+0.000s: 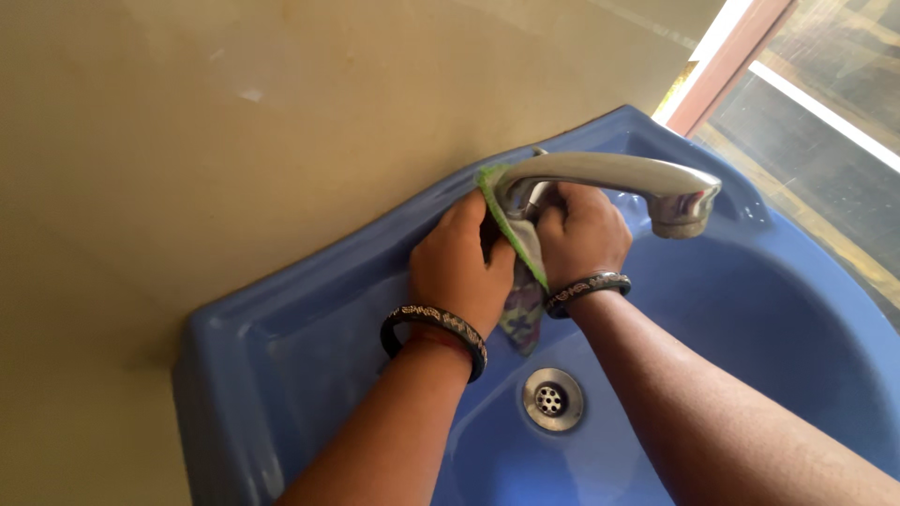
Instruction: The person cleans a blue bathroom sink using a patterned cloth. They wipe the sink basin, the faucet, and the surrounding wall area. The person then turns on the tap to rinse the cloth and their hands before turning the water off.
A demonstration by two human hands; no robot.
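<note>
Now both hands, left hand [459, 267] and right hand [581, 234], fingers clenched on green-edged patterned cloth [521, 281] around curved chrome tap [600, 173] base over blue ceramic sink [750, 309]. Risk: wet cloth slips, knuckles strike spout.

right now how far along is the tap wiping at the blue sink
Mid-way, as far as one view shows. Done: the chrome spout already gleams along its top. In hand: both hands, left hand and right hand, press a green-edged cloth around the tap's base. Left: the blue basin and drain show no wiping; whether they are clean cannot be told.
</note>
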